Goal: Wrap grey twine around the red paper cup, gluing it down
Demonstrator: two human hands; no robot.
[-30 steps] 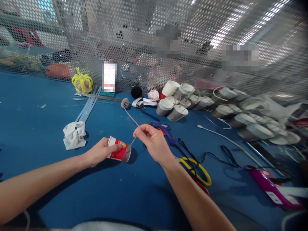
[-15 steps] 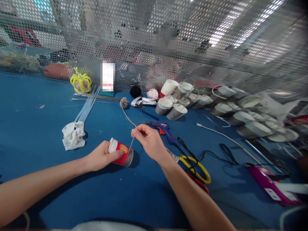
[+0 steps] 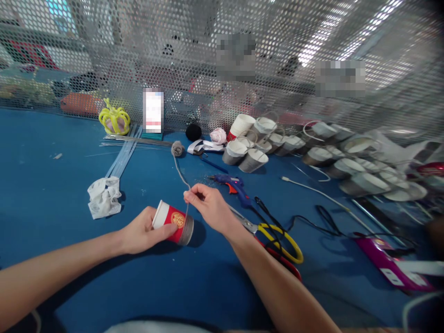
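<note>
My left hand [image 3: 140, 231] is closed around a red and white paper cup [image 3: 173, 221] that lies tilted on its side above the blue table. Grey yarn [image 3: 188, 229] is wound round the cup's base end. In a pinch, my right hand [image 3: 206, 203] holds the strand of grey yarn just above the cup. From there the strand runs back to a small grey yarn ball [image 3: 177, 148]. A blue glue gun [image 3: 232, 185] and yellow- and red-handled scissors [image 3: 274, 236] lie to the right of my right hand.
Several grey-wrapped cups [image 3: 253, 159] crowd the back right. A black yarn ball [image 3: 193, 132], a yellow crown-shaped piece [image 3: 114, 121] and a phone [image 3: 153, 111] stand along the perforated metal screen [image 3: 194, 60]. White crumpled material [image 3: 104, 198] lies left; a purple box [image 3: 386, 263] lies right.
My right hand has moved slightly left and down with the strand, nearer the cup. The cup has turned a little in my left hand, bringing its gold print further into view.
</note>
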